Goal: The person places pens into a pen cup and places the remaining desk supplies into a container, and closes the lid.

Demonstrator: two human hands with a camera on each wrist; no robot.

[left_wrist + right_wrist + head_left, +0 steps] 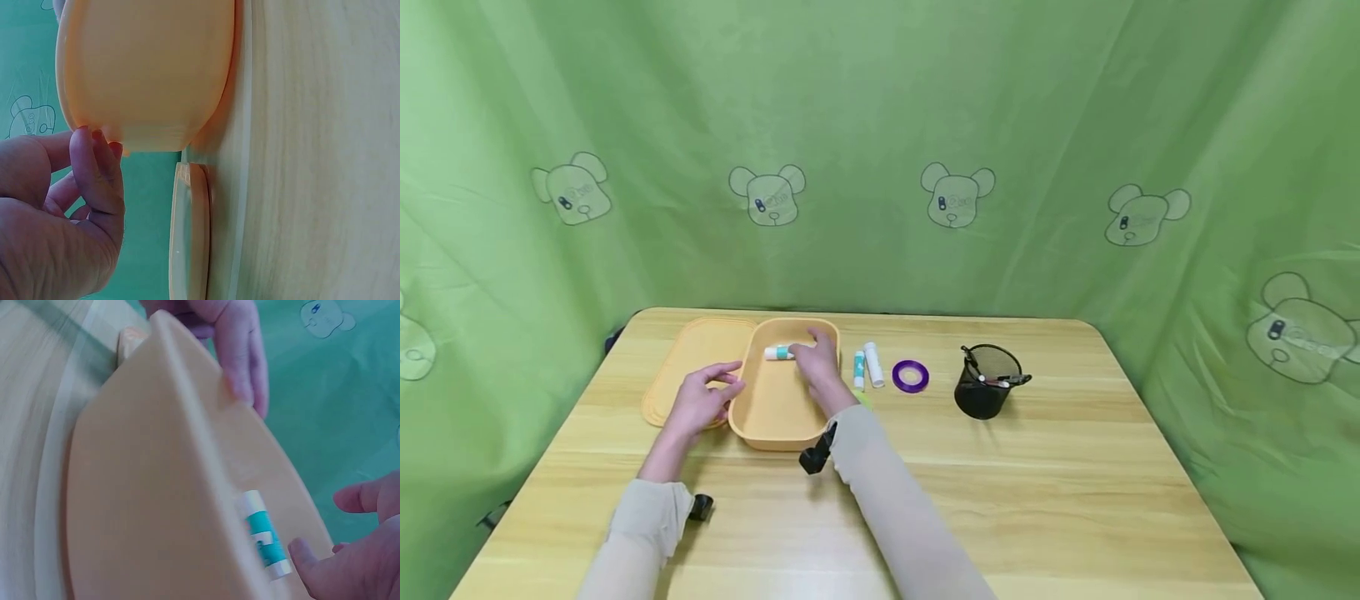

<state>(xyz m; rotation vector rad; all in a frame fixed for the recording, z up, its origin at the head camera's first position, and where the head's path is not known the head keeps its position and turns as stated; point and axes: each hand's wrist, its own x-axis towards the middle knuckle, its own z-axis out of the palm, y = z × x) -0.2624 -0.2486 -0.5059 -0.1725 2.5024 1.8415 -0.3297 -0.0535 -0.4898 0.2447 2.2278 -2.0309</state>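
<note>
Head view: I am monitoring the right hand (822, 367) reaching into the box (775, 408); left wrist view: the left hand (56, 234) is pinching its rim; right wrist view: the glue stick (264, 535) is lying inside, the right hand's digits standing apart beside it

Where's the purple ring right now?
In the head view, the purple ring lies on the table, right of the tan box, between the white tube and the black pen cup.
</note>
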